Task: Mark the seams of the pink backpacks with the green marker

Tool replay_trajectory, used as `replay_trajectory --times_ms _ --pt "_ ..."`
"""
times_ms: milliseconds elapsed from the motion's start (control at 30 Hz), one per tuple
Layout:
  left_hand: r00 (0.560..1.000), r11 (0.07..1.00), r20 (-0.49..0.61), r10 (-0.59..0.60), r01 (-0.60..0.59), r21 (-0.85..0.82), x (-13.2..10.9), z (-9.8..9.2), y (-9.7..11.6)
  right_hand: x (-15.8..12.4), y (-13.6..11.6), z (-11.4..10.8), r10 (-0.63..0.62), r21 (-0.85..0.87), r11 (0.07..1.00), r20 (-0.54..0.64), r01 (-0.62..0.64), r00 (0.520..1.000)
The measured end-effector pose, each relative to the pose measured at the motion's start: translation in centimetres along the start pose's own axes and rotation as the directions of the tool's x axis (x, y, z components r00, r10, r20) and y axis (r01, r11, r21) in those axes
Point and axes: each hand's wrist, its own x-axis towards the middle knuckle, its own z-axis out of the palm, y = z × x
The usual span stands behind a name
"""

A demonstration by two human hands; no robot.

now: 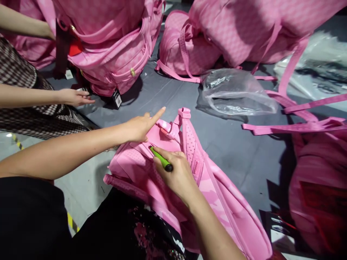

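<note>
The right hand (pixel 176 171) is gripping a green pen-shaped tool (pixel 162 160) over the upper panel of the pink camouflage backpack (pixel 213 189) at the tabletop's (pixel 222 139) near edge; the left hand (pixel 138 129) is extending its index finger, and whether its other fingers are pinching fabric cannot be told. For good control, those fingers should be keeping the panel taut, clear of the tool's tip. Beyond, checkered backpacks (pixel 230 32) and a clear plastic bag (pixel 240 92) are occupying the gray tabletop, while yellow-black tape (pixel 72 222) is marking the floor (pixel 88 191) at left.
</note>
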Motion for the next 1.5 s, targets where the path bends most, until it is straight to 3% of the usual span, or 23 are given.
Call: replay_trajectory --times_ms 267,467,600,733,833,1000,1267,1400,1500 --pt "0.997 0.996 0.012 0.079 -0.080 0.048 0.4 0.3 -0.6 1.4 0.7 1.6 -0.053 0.035 0.998 -0.013 0.053 0.999" --pt "0.995 0.995 0.031 0.091 -0.092 0.036 0.8 0.4 -0.5 1.5 0.6 1.4 -0.053 0.034 0.998 0.017 0.053 0.998" --pt "0.997 0.995 0.016 0.073 -0.074 0.067 0.9 0.7 -0.5 1.4 0.3 1.5 -0.009 0.026 1.000 -0.038 0.010 0.999" --pt "0.995 0.992 -0.002 0.095 -0.095 0.078 0.8 0.9 -0.6 1.4 0.1 1.5 -0.007 0.073 0.997 0.012 0.006 1.000" --pt "0.995 0.991 -0.016 0.102 -0.100 0.083 0.8 1.0 -0.7 1.4 0.1 1.5 0.031 0.062 0.998 -0.018 -0.030 0.999" --pt "0.993 0.990 -0.029 0.114 -0.111 0.089 0.7 1.1 -0.8 1.7 0.3 1.4 -0.009 0.132 0.991 0.039 0.004 0.999" --pt "0.989 0.986 -0.078 0.122 -0.112 0.119 0.8 1.5 -0.8 1.6 0.0 1.1 0.053 0.018 0.998 0.017 -0.053 0.998" --pt "0.988 0.986 -0.084 0.129 -0.118 0.120 0.7 1.7 -0.8 1.4 0.2 1.2 0.009 0.093 0.996 0.035 -0.012 0.999" --pt "0.986 0.984 -0.093 0.140 -0.127 0.128 0.7 1.8 -0.8 1.3 0.5 1.4 0.003 0.079 0.997 -0.014 -0.002 1.000"
